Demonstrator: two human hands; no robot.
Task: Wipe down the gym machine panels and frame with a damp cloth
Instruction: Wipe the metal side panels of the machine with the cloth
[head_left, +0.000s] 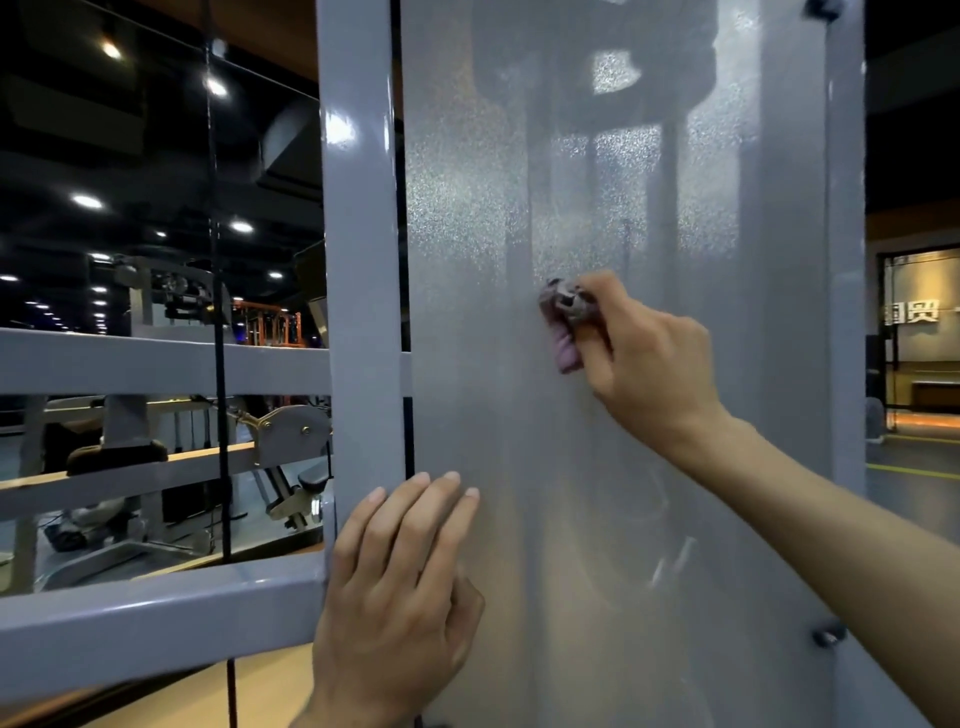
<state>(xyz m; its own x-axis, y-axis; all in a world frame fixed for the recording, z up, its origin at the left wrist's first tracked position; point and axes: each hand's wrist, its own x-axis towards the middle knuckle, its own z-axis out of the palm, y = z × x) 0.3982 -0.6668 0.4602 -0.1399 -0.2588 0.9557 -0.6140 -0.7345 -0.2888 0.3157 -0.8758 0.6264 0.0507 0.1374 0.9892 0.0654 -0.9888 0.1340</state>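
Left hand (400, 587): nearest the camera, fingers straight and close together, laid flat on the lower left edge of the panel (613, 467), fingertips pointing up, thumb tucked against the panel face. Holds nothing.

Right hand (649, 353): higher on the panel, near its middle, arm reaching in from the lower right. Fingers curled round a bunched cloth (566, 322), pressing it to the panel surface.

Cloth: small, pinkish-purple with a darker patterned part, crumpled; touching the panel, showing to the left of the fingers.

Panel: tall, grey, frosted and translucent; blurred shapes of the machine's inner parts show through it. One dark fastener (828, 635) at the panel's lower right, another at its upper right corner.

Frame upright (361, 260): glossy grey post just left of the panel, a dark gap between them.

Crossbars (156, 358): grey bars running left from the upright, one at mid-height, one lower.

Cable (221, 364): thin, dark, vertical, left of the upright.

Beyond the frame, left of the panel: other gym machines (291, 431), dim hall, ceiling spotlights (85, 201).
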